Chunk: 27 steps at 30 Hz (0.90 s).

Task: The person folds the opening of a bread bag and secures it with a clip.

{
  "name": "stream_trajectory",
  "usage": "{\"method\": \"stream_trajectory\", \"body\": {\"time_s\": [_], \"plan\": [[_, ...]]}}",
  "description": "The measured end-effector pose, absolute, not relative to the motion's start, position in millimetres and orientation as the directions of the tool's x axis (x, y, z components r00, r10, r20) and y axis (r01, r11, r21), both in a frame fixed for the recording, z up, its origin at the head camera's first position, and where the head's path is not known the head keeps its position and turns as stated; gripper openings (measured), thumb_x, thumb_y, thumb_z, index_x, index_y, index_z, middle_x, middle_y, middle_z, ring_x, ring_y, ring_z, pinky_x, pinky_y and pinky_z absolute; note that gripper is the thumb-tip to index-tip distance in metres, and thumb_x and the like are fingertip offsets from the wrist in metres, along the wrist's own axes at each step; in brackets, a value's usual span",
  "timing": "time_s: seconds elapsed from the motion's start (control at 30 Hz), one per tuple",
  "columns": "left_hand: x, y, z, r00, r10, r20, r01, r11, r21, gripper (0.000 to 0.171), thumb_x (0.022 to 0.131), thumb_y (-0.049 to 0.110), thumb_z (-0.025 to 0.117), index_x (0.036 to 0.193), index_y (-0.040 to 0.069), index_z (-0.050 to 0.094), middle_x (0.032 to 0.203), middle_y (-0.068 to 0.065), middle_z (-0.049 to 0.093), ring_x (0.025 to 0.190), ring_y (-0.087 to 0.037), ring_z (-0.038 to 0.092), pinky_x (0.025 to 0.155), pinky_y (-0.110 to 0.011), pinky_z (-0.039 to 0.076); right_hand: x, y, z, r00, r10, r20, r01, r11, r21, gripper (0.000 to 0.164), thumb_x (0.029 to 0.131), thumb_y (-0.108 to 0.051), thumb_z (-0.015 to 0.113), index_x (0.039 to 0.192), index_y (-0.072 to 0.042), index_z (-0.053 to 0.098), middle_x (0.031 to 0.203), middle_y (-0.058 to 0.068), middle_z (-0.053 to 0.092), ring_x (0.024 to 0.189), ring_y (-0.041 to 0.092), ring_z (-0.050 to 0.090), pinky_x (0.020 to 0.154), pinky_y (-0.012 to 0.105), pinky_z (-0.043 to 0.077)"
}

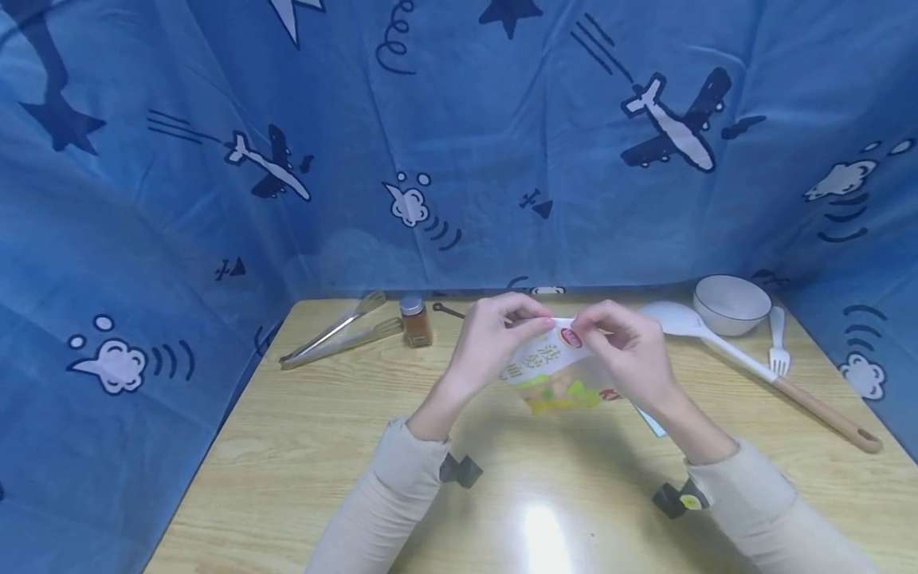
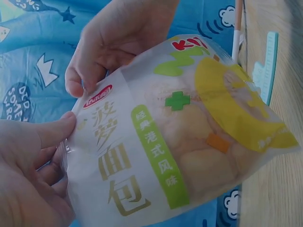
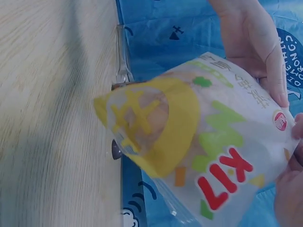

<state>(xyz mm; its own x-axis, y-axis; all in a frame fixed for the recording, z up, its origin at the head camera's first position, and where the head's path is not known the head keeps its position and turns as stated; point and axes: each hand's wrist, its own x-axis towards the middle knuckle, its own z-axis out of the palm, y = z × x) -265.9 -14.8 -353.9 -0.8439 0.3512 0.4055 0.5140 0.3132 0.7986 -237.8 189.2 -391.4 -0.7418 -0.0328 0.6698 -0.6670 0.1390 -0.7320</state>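
A plastic bread bag [image 1: 552, 367], white at its top with green and yellow print, hangs between my two hands above the table. My left hand [image 1: 495, 335] pinches the top edge between thumb and fingers. Close beside it, my right hand [image 1: 631, 351] pinches the same edge. In the left wrist view the bread bag [image 2: 165, 132] bulges with pale rolls seen through its clear part, and the top edge looks unbroken. The right wrist view has the bag's [image 3: 199, 142] yellow bottom corner pointing toward the table.
Metal tongs [image 1: 337, 331] and a spice jar [image 1: 416, 321] lie and stand at the back left. On the right are a white bowl [image 1: 731, 304], a large spoon [image 1: 746, 359] with a wooden handle and a white fork [image 1: 778, 343]. A light-blue object [image 2: 267, 71] lies behind the bag.
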Motion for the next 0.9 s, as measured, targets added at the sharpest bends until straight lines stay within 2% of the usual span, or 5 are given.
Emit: {"method": "stream_trajectory", "body": {"time_s": [0.2,0.33,0.43,0.57,0.9], "plan": [[-266.3,-12.9,-353.8,-0.823,0.346,0.451,0.554,0.316,0.77,0.008,0.092,0.013,0.081,0.097,0.007,0.08,0.095,-0.007,0.081,0.075,-0.007,0.067,0.069,-0.019,0.055,-237.4,189.3,-385.4,-0.797,-0.078,0.598,-0.602,0.165,-0.781,0.016,0.096,0.009,0.064,0.112,0.006,0.067,0.1,-0.007,0.075,0.097,0.001,0.073,0.082,0.017,0.062],[-265.9,-12.9,-353.0,-0.819,0.353,0.453,0.561,0.324,0.761,0.008,0.092,0.014,0.081,0.097,0.008,0.08,0.095,-0.007,0.081,0.076,-0.008,0.067,0.07,-0.019,0.056,-238.5,187.4,-380.8,-0.873,-0.099,0.478,-0.483,0.313,-0.817,0.016,0.101,-0.015,0.072,0.115,-0.007,0.075,0.099,0.005,0.082,0.079,0.002,0.075,0.053,0.023,0.059],[-266.1,-13.5,-353.2,-0.817,0.363,0.448,0.564,0.345,0.75,0.009,0.091,0.014,0.082,0.098,0.008,0.081,0.095,-0.006,0.08,0.078,-0.009,0.068,0.071,-0.019,0.057,-239.6,186.6,-381.4,-0.885,-0.095,0.456,-0.454,0.394,-0.799,0.012,0.099,-0.019,0.074,0.104,-0.01,0.081,0.096,0.012,0.083,0.075,0.0,0.074,0.05,0.023,0.055],[-267.9,-14.8,-354.3,-0.812,0.384,0.439,0.573,0.381,0.726,0.011,0.091,0.013,0.082,0.1,0.008,0.081,0.097,-0.007,0.081,0.082,-0.013,0.072,0.074,-0.018,0.058,-241.4,186.8,-385.3,-0.869,-0.086,0.487,-0.474,0.425,-0.771,0.009,0.097,-0.012,0.076,0.099,-0.007,0.082,0.092,0.011,0.083,0.083,-0.007,0.071,0.075,0.011,0.054],[-269.7,-17.8,-356.3,-0.84,0.436,0.323,0.506,0.414,0.757,0.013,0.091,0.008,0.081,0.104,0.008,0.081,0.106,-0.009,0.082,0.09,-0.017,0.076,0.079,-0.018,0.059,-243.9,193.4,-395.4,-0.887,-0.127,0.443,-0.448,0.463,-0.765,0.01,0.098,-0.012,0.074,0.102,-0.006,0.082,0.096,0.011,0.083,0.082,-0.007,0.07,0.072,0.013,0.054]]}}
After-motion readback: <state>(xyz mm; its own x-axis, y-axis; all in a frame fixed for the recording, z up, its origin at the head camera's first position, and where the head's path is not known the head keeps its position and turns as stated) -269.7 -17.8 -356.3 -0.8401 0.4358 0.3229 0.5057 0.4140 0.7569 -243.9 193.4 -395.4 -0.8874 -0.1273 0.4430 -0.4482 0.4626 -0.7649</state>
